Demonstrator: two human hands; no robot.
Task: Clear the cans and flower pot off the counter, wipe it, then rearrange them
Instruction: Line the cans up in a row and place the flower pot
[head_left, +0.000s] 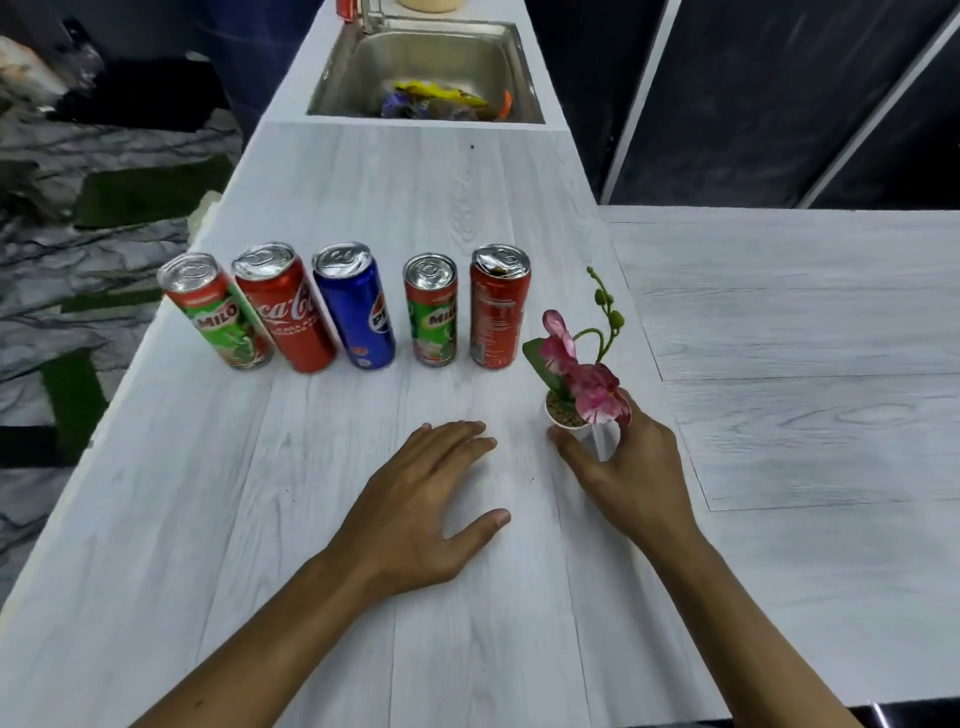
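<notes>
Several drink cans stand in a row across the white wood-grain counter (311, 519): a green Milo can (218, 312), a red Coca-Cola can (288, 306), a blue Pepsi can (356, 306), a second Milo can (432, 310) and another red can (498, 306). To their right stands a small white flower pot (584, 423) with pink artificial flowers. My right hand (628, 467) is wrapped around the pot's base. Flat on the counter lies my left hand (421, 509), fingers apart, holding nothing.
A steel sink (363, 57) with colourful wrappers in it lies at the far end of the counter. A second white counter section (805, 338) extends to the right. The counter's left edge drops off to a dark marbled floor.
</notes>
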